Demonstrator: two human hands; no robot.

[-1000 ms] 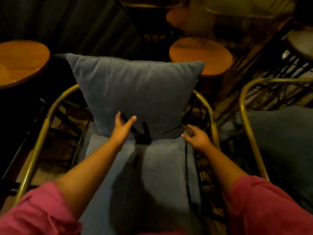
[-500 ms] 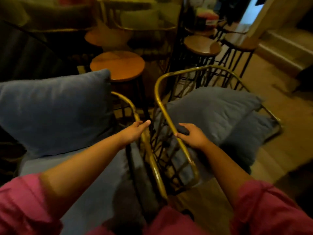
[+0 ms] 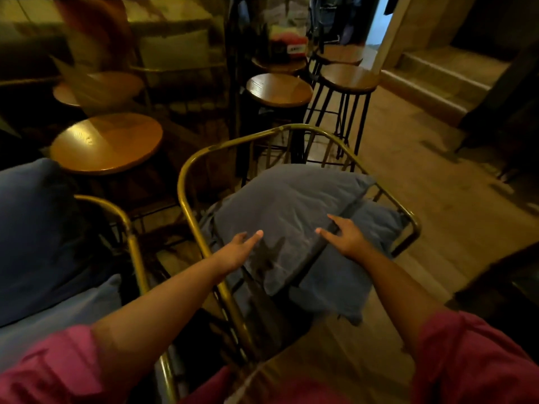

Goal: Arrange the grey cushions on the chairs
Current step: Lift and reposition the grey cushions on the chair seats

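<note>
Reaching over the brass-coloured tube frame [image 3: 186,208] of the right-hand chair, I have both hands out above the loose grey square cushion [image 3: 288,217] that lies slumped and tilted on that chair's seat. My left hand [image 3: 237,249] is flat with its fingers straight and close together, the thumb apart, at the cushion's near left edge — whether it touches the fabric I cannot tell. My right hand [image 3: 347,239] is open too, fingers stretched forward, resting at the cushion's right edge where a dark seam runs. Under that edge a second grey seat pad [image 3: 344,290] sticks out toward the chair's right front corner. At the far left, on the neighbouring brass-framed chair [image 3: 132,237], another plump grey cushion [image 3: 35,237] stands upright against the back. Round wooden stools [image 3: 106,142] stand beyond both chairs on the wooden floor [image 3: 437,217].
</note>
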